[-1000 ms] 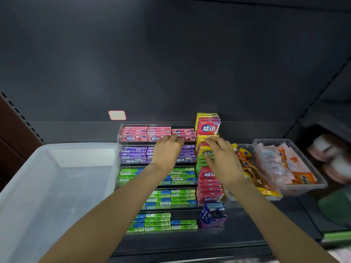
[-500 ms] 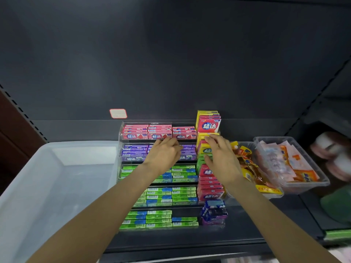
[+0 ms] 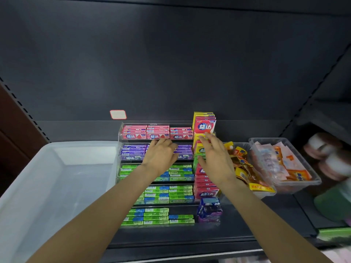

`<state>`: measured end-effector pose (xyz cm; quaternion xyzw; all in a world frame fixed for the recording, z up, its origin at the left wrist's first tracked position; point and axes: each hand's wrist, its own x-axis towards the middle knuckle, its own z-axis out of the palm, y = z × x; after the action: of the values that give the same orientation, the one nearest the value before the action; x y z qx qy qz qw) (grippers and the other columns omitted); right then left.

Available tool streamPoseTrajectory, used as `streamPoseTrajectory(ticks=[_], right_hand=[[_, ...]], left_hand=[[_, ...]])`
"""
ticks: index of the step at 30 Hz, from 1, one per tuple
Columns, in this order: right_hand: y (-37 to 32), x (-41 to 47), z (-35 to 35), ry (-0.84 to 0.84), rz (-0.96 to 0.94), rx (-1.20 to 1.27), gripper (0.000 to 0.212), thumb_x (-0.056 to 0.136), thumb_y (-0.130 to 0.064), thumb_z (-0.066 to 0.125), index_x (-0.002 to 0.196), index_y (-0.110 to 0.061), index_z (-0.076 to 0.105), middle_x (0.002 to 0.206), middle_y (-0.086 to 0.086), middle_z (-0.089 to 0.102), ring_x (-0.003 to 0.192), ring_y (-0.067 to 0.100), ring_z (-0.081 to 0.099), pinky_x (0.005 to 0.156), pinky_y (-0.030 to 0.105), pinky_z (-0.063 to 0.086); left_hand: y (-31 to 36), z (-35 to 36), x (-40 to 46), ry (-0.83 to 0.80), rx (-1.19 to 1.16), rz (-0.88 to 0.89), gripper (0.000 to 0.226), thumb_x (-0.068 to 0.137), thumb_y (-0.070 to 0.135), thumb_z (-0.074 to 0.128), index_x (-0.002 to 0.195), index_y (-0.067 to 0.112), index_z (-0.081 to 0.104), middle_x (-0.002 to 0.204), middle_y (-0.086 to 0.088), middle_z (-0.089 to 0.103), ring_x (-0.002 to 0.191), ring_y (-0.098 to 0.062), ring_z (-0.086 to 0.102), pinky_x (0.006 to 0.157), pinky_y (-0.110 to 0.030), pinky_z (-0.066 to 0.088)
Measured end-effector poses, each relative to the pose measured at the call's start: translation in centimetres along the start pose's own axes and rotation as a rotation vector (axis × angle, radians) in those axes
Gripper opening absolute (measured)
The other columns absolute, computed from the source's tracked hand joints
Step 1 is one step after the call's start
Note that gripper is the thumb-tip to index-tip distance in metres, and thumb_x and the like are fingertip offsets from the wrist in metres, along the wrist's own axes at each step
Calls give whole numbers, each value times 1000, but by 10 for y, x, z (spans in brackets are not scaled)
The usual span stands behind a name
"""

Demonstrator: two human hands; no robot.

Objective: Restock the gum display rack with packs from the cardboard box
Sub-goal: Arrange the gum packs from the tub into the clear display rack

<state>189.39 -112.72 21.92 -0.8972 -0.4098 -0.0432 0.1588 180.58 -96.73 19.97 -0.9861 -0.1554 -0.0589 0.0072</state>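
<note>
While left hand (image 3: pixel 161 156) is resting spread over purple packs (image 3: pixel 133 151) — right hand (image 3: pixel 216 158), fingers spread, is nudging red-yellow stack (image 3: pixel 204 126) just ahead — square edges flush.

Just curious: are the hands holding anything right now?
Nothing visibly held. The left hand rests over the purple gum packs; the right hand, fingers straight, reaches the yellow packs.

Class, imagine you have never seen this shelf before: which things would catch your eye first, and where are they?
The clear tiered gum rack at the centre stands out, with pink packs on top, purple and green rows below. Both hands reach into it: the left hand over the purple row, the right hand at the tall column of packs. A large translucent bin sits left.
</note>
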Motion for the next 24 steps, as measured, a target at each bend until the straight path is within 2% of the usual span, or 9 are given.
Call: streamPoseTrajectory(ticks=[3,5,10,12,14,17,21,24], right_hand=[[-17,-7,-1,53,-60,68,52,93,-23,54,142,-18,36,148,-1,30,138,16,25,111,34,34],[-33,-12,2,49,-93,140,46,94,-22,52,139,-17,42,143,-3,35,134,13,28,109,28,32],[-96,-24,24,-58,-115,334,37,95,-20,49,132,-16,47,130,-1,46,125,15,39,100,27,35],[-126,-30,39,-111,-147,361,38,95,-21,49,132,-16,48,130,-1,47,124,16,41,100,28,36],[-155,-38,56,-176,-155,377,40,95,-22,49,134,-16,46,129,1,47,123,16,42,100,28,36],[-193,-53,83,-294,-109,369,48,95,-24,50,140,-14,39,131,5,44,126,19,39,104,30,34],[-228,-78,109,-400,64,363,67,93,-25,54,148,-12,19,141,8,32,134,21,31,108,35,31],[-244,-93,117,-416,169,375,77,92,-21,55,151,-13,5,145,10,29,134,25,31,107,35,32]], left_hand=[[-2,-11,-10,71,-154,-71,42,97,35,41,137,22,43,138,2,45,128,-18,36,104,-33,27],[-9,-18,-26,133,-256,-128,39,96,32,45,133,21,47,132,2,50,123,-19,40,100,-34,31],[-61,-20,-91,307,-404,-233,29,88,26,50,109,14,65,105,-5,65,102,-28,57,87,-39,45],[-93,-16,-119,305,-451,-308,25,87,23,51,104,12,66,98,-7,65,96,-30,58,83,-40,47],[-127,-7,-143,234,-465,-369,21,90,16,55,107,12,65,101,-7,64,99,-28,57,85,-37,46],[-170,11,-172,72,-496,-339,25,92,18,54,116,13,61,113,-5,62,108,-23,56,91,-31,43],[-196,36,-195,-254,-524,-168,37,92,20,55,128,13,53,127,-5,54,120,-21,50,98,-23,33],[-195,56,-207,-413,-550,-14,45,89,25,61,132,14,50,133,-6,50,124,-20,46,100,-20,28]])
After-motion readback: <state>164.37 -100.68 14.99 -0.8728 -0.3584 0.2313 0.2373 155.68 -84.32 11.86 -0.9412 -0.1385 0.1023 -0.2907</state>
